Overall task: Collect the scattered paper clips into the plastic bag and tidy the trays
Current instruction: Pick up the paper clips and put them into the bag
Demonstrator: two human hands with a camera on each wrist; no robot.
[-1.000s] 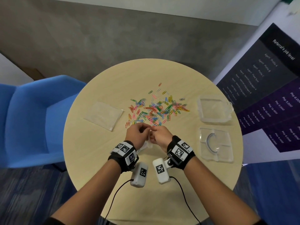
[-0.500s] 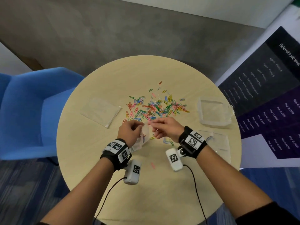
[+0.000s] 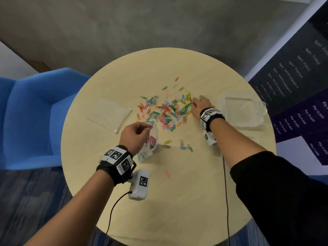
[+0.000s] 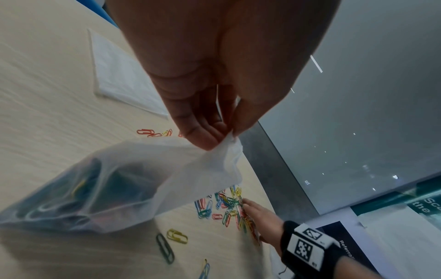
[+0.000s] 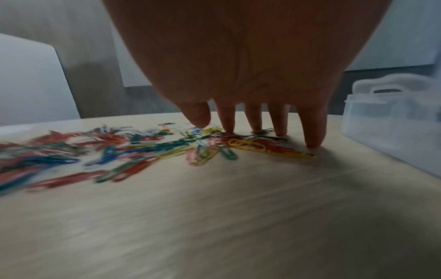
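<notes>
A heap of coloured paper clips (image 3: 166,109) (image 5: 143,151) lies spread over the middle of the round table (image 3: 177,201). My left hand (image 3: 134,134) (image 4: 214,136) pinches the top edge of a small clear plastic bag (image 3: 150,142) (image 4: 114,190) holding some clips; its bottom rests on the table. My right hand (image 3: 200,103) (image 5: 257,130) is spread flat, fingertips down on the right edge of the heap. Several stray clips (image 3: 184,147) lie nearer me, and a pink one (image 3: 168,174) closer still.
A clear plastic tray (image 3: 248,110) (image 5: 393,132) stands right of my right hand; another lies behind my forearm, mostly hidden. A flat empty bag (image 3: 110,114) (image 4: 119,75) lies at the left. A blue chair (image 3: 35,112) stands beyond the left edge.
My right hand let go at the bag's mouth and reached forward and right to the far edge of the clip heap. My left hand kept hold of the bag.
</notes>
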